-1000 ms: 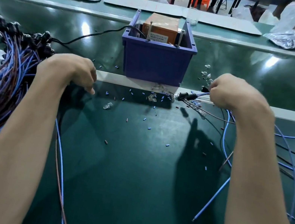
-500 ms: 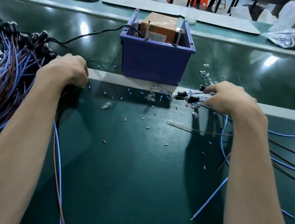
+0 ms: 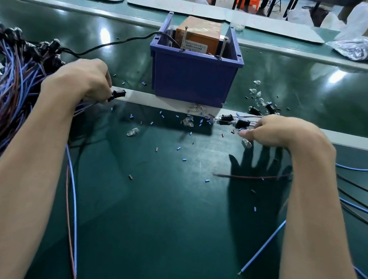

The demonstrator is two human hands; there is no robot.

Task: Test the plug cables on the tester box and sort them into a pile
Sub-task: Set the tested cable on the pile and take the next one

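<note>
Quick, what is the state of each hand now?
Left hand: closed, gripping a black plug.
Right hand: cannot be told; its fingers are hidden near two plugs.
</note>
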